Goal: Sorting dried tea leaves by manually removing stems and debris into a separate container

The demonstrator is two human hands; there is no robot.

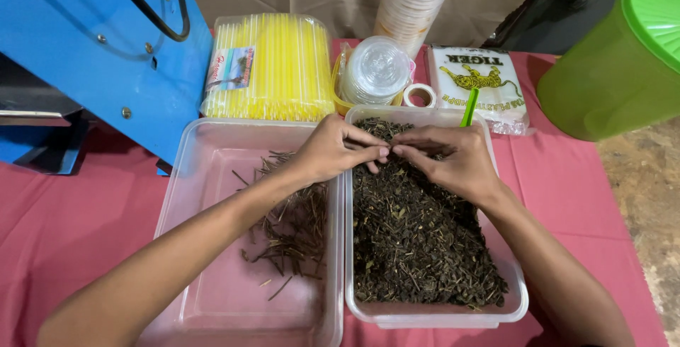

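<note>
Head view looks down on two clear plastic tubs side by side on a pink tabletop [85,212]. Both hands meet over the far end of the right tub [506,276], which is heaped with dark dried leaves [418,241]. Left hand [329,150] and right hand [453,159] have their fingers [372,150] pressed together tip to tip, seemingly pinching something small between them; what exactly, I cannot tell. The left tub [212,170] holds a thin scatter of brown stems [294,226].

This leaf looks feather-light, dry and brittle, likely to crumble if squeezed; the stems look stiffer and are best picked by fingertip, one at a time.

Farther back lies a clear packet of yellow straws [283,67] with a small picture label, then a bag of clear round lids [375,71], a tilted stack of cups [414,0], a roll of tape [420,95], and a white flat packet [489,81] printed with a yellow animal. A blue machine [92,42] stands far left, a green jug [623,64] far right.
</note>
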